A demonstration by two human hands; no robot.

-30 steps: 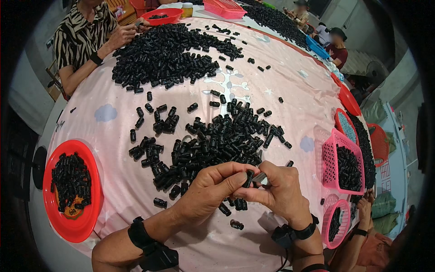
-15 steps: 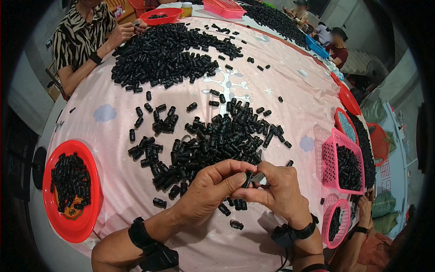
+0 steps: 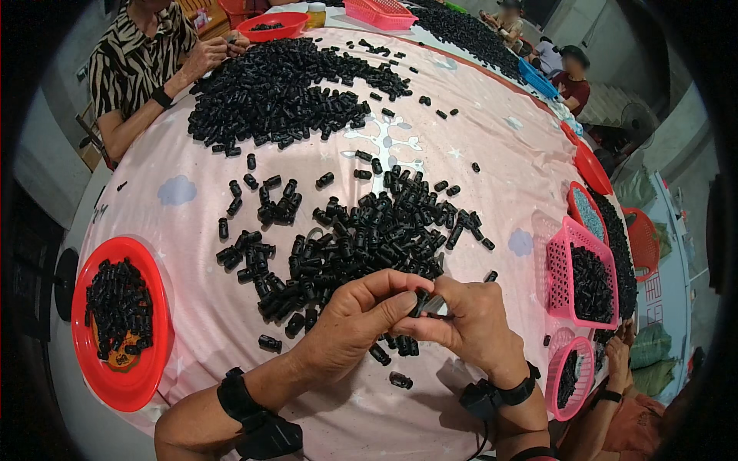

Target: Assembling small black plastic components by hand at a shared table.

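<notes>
My left hand (image 3: 346, 319) is closed, pinching a small black plastic cord lock (image 3: 419, 302) between thumb and forefinger. My right hand (image 3: 478, 321) meets it, thumb and forefinger closed on a thin, flat, greyish blade-like piece (image 3: 437, 305) that touches or nearly touches the cord lock. Most of that piece is hidden by the fingers, so its exact kind is unclear. Just beyond and under both hands spreads a loose pile of similar black cord locks (image 3: 369, 238), with a few strays nearer to me.
A red plate (image 3: 163, 346) holding black pieces stands at left. Pink baskets (image 3: 565, 303) with black pieces line the right edge, beside a co-worker's hand (image 3: 617, 357). A larger black heap (image 3: 269, 100) lies at the far left, by another person's hands (image 3: 211, 58).
My two hands stay together at almost the same place. The greyish piece has tilted slightly against the cord lock; the piles have not visibly changed.
</notes>
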